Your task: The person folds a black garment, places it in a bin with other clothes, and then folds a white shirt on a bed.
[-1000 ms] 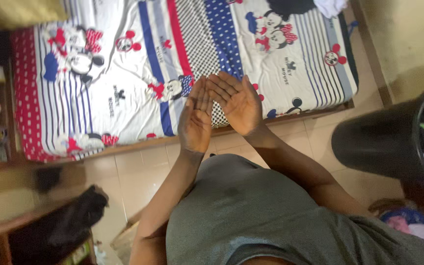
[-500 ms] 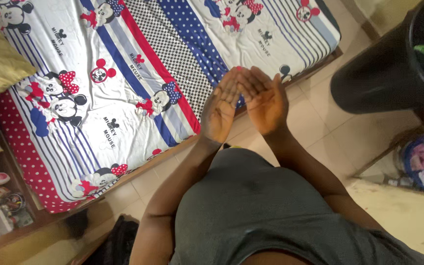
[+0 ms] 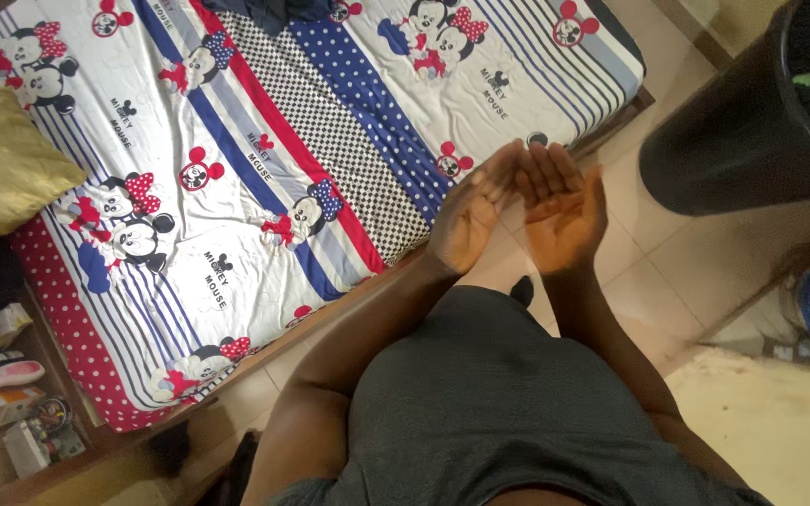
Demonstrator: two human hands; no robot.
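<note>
**Empty hands held out over the edge of the bed**

The left hand [image 3: 469, 217] and right hand [image 3: 562, 214] are raised side by side, fingers spread flat, holding nothing, fingertips nearly touching. Below them runs the edge of the bed [image 3: 330, 309], covered by a cartoon-print sheet [image 3: 264, 159]. A mustard pillow [image 3: 7, 169] lies at its far-left side. A black bin [image 3: 742, 141] stands on the tiled floor [image 3: 649, 281], near the right hand.

The bed [image 3: 611, 122] carries a cartoon-print sheet [image 3: 264, 169] in white, blue and red. A yellow-green pillow [image 3: 2, 169] lies at its left edge, dark cloth [image 3: 269, 11] at its top edge.
</note>
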